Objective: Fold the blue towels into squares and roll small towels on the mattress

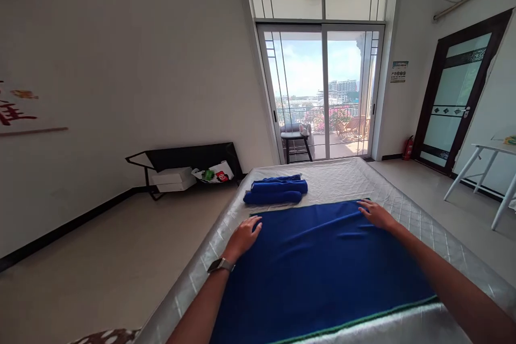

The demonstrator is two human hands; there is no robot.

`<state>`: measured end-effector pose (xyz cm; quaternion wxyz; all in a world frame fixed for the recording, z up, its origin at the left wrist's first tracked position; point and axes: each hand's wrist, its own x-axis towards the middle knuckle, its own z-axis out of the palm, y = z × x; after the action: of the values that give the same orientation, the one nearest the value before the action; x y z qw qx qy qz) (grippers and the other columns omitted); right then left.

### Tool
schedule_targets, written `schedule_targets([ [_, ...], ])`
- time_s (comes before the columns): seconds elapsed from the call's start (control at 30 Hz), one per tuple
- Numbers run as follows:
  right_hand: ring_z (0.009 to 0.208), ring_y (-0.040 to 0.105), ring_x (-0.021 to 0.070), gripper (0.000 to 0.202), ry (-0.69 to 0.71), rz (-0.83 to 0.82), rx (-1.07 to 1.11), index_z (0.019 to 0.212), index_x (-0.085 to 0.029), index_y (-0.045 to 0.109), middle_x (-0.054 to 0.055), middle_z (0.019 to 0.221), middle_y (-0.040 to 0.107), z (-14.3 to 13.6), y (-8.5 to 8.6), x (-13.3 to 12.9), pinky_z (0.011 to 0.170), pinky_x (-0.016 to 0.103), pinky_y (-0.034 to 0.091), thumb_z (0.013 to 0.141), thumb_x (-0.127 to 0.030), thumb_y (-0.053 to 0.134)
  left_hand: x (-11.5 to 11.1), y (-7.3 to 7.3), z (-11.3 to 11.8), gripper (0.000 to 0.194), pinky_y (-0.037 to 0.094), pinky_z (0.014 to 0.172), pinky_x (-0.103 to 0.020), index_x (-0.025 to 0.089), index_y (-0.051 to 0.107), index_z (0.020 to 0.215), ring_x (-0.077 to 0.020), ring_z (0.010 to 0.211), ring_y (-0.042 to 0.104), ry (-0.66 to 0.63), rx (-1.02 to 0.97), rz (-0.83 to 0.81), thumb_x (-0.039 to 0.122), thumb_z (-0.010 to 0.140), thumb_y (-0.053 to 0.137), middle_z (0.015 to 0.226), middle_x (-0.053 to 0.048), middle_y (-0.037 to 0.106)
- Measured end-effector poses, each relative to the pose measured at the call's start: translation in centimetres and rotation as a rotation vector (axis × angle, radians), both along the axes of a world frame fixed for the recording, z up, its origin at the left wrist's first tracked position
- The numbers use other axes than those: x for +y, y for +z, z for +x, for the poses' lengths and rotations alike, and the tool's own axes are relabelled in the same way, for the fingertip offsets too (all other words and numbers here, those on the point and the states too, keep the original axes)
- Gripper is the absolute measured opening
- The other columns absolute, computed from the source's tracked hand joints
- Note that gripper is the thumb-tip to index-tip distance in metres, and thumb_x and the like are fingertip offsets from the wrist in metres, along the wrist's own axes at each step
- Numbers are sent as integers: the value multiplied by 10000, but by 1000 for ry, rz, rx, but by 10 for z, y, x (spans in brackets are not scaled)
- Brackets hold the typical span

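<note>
A blue towel (322, 263) with green edging lies spread on a pale quilted mattress (334, 174), with a few shallow creases across it. At its far left corner rests my left hand (242, 237), fingers stretched out over the cloth; a watch (221, 265) is on that wrist. My right hand (375, 214) touches the far right corner, its fingers also extended and apart. Just beyond the towel's far edge, several rolled blue towels (278, 191) lie side by side, nearer to my left hand.
Left of the mattress stands a low black rack (189, 157) holding white boxes (173, 179) and a printed bag (213, 172). Sliding glass doors (324, 97) are at the far end. A white table (489, 146) and fire extinguisher (408, 148) stand on the right.
</note>
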<state>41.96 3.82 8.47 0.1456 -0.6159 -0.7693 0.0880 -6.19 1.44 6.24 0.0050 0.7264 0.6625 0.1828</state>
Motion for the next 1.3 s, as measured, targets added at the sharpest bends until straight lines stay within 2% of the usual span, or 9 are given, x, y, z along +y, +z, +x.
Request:
schedule_targets([
  [0.13,1480,284,270,567,-77,-120,-166,1525,-208,397,74,1602,336,-11,-30,38,1194,471,252,1015,-437,304,37,-32,-4,589,293,1191,-417,170,546,1403,-243,1442,383,12,104,-134,476,976,280,1537,-106,459],
  [0.33,1519,150,222,584,-145,-147,-245,1577,-292,247,-3,1649,201,-10,-49,47,1222,452,158,1027,-486,219,51,-59,-20,581,237,1206,-475,236,329,1545,-261,1502,241,70,224,-181,466,1013,281,1620,-89,295],
  [0.73,1516,170,235,584,-214,-182,-267,1580,-286,239,8,1648,215,-15,-39,48,1215,482,165,1025,-461,186,39,-41,-2,551,249,1200,-507,194,400,1514,-284,1460,345,133,297,-87,401,1015,294,1567,-129,398],
  [0.83,1518,154,270,581,-238,-90,-300,1573,-236,283,46,1643,228,-41,-40,45,1214,515,134,1023,-399,194,37,-36,25,534,247,1210,-469,193,445,1490,-264,1459,351,49,270,-16,388,1013,304,1557,-113,425],
  [0.9,1518,145,294,564,-141,-14,-289,1553,-237,339,64,1644,237,-71,-45,44,1216,525,115,1026,-421,256,34,-35,49,526,251,1211,-456,227,457,1482,-247,1466,339,-23,230,-7,409,1018,290,1560,-87,428],
  [0.97,1465,282,326,524,6,-16,-252,1492,-260,433,100,1610,326,-103,-52,44,1186,557,215,1012,-469,410,29,-35,69,528,243,1214,-454,270,446,1488,-235,1478,313,-90,205,-33,453,1020,285,1571,-61,413],
  [1.03,1287,507,299,463,91,-51,-238,1380,-235,528,114,1468,492,-130,-59,45,1067,545,417,971,-449,563,25,-35,80,545,229,1217,-459,295,423,1499,-237,1487,292,-112,191,-86,506,1013,294,1584,-51,390],
  [1.17,1064,627,227,373,129,-97,-227,1267,-190,581,84,1276,602,-153,-66,52,892,447,552,954,-388,622,21,-34,67,595,201,1216,-483,300,361,1529,-263,1498,259,-16,171,-184,561,998,296,1609,-59,333],
  [1.3,1063,627,226,366,89,-119,-214,1264,-194,585,83,1277,603,-136,-62,56,893,443,552,957,-390,616,27,-37,36,627,195,1211,-491,263,314,1550,-272,1500,252,82,177,-208,555,997,267,1621,-91,292],
])
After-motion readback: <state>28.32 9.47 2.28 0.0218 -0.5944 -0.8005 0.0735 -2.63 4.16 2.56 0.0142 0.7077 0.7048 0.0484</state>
